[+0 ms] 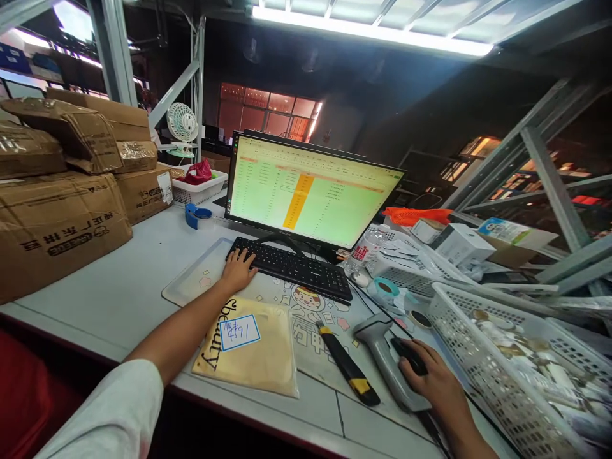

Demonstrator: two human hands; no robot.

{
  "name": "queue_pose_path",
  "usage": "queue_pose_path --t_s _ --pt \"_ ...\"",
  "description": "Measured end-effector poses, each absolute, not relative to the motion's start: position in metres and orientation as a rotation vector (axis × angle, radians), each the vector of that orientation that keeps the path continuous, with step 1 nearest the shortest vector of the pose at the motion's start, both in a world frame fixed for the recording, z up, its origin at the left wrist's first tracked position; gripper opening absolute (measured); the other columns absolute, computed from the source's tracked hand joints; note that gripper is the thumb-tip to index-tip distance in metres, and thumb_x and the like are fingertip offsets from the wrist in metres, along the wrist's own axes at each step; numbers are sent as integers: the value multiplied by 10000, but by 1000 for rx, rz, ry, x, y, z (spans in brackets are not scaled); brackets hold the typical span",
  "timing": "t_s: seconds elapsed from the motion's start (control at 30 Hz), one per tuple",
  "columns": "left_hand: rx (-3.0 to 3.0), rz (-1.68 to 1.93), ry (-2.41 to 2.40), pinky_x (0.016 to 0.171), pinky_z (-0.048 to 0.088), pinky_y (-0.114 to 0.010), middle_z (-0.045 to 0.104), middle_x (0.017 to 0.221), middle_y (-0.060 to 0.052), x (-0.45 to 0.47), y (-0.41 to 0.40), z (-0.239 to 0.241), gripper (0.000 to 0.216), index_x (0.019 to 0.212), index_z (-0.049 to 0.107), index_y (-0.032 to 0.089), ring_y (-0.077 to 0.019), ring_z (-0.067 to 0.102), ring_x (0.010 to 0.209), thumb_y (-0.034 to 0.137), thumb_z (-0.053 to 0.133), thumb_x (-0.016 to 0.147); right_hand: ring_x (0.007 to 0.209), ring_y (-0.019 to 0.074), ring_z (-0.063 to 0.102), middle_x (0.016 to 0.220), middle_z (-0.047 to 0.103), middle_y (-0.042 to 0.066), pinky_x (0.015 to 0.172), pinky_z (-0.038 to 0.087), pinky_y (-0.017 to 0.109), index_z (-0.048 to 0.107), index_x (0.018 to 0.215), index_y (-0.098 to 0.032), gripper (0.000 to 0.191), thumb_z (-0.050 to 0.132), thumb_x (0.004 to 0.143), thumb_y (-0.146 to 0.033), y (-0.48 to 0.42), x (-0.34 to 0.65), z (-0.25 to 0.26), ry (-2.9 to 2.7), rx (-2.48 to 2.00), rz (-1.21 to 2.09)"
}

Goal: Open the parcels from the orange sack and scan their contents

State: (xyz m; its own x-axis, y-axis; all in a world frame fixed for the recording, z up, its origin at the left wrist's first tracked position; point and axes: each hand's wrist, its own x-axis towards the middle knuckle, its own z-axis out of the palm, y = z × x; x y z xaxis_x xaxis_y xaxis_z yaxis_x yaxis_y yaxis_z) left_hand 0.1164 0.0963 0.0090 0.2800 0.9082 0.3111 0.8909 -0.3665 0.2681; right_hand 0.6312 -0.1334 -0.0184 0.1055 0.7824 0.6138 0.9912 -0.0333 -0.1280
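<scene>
My left hand (239, 271) rests on the left end of a black keyboard (301, 268), fingers spread over the keys. Under my right hand (437, 382) is a black computer mouse (408, 357), with the fingers curved round it. Just left of the mouse lies a grey barcode scanner (392, 366). A black and yellow utility knife (349, 363) lies beside the scanner. Below my left forearm sits a flat yellow package (268, 357) in clear plastic, with a handwritten label (239, 331). Behind the keyboard a monitor (310, 188) shows a spreadsheet with an orange column.
Cardboard boxes (71, 223) are stacked at the left. A blue tape dispenser (197, 217) and a white basket (203, 187) stand behind. To the right are a plastic bottle (363, 250), a tape roll (386, 287) and a large white basket (478, 347) full of small items.
</scene>
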Motion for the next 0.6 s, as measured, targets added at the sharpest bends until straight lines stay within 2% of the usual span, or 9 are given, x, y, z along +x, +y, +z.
queue_pose_path --t_s 0.23,0.6 --pt "2495 657 1742 1257 207 -529 365 1655 -125 116 97 8 600 1559 472 219 -392 274 1537 484 427 1022 1036 288 706 1245 669 99 937 585 441 715 1143 -256 431 516 854 -506 -134 630 -18 -1736 -1825 -527" --pt "2493 641 1746 1234 247 -545 379 1648 -128 117 94 12 593 1556 476 233 -398 293 1526 486 435 1022 1083 307 705 1266 673 108 889 600 445 707 1178 -252 491 491 879 -576 -128 638 -22 -1735 -1856 -485"
